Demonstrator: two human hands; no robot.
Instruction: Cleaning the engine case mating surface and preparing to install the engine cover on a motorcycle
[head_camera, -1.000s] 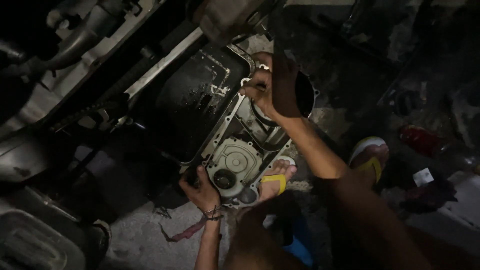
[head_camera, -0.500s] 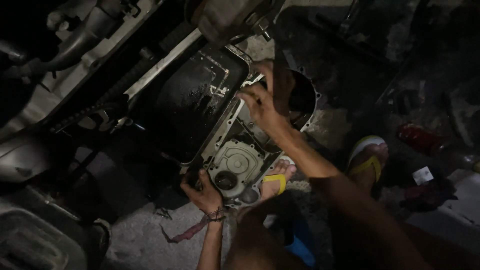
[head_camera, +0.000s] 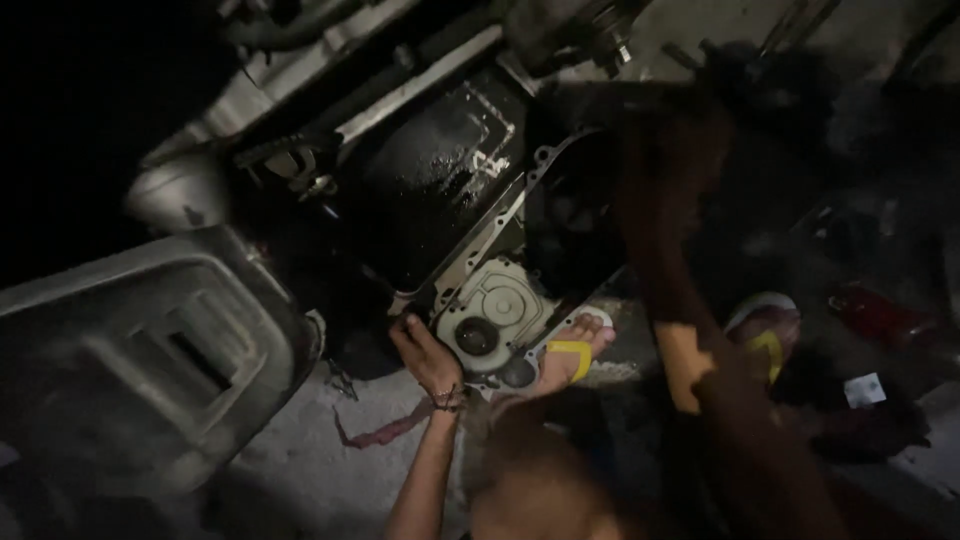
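Our left fingers (head_camera: 408, 335) are curling closed around the lower left edge of the engine casing (head_camera: 490, 300), just beside its round grey cover (head_camera: 497, 312), and the left hand (head_camera: 428, 357) is resting there with a dark band showing at the wrist. We are reaching up with the right arm (head_camera: 672, 260), which is crossing the frame as a dark blur; the right hand itself is lost in motion blur and shadow near the top of the casing, so we cannot tell whether its fingers are open or closed, or whether they are touching anything. The casing is lying on its side on the pale concrete floor (head_camera: 300, 460), in the middle of the view, with a black oily pan (head_camera: 440, 180) bolted along its upper part and a dark round opening to the right of the pan. We are bracing a bare foot in a yellow-strapped sandal (head_camera: 572, 355) just beside the casing's lower right corner. To the left, a large grey plastic housing (head_camera: 150, 360) is sitting well apart from the left hand, and a thin red rag (head_camera: 385, 428) is lying on the floor near the wrist. A second sandal (head_camera: 765, 330) is showing to the right, behind the arm.
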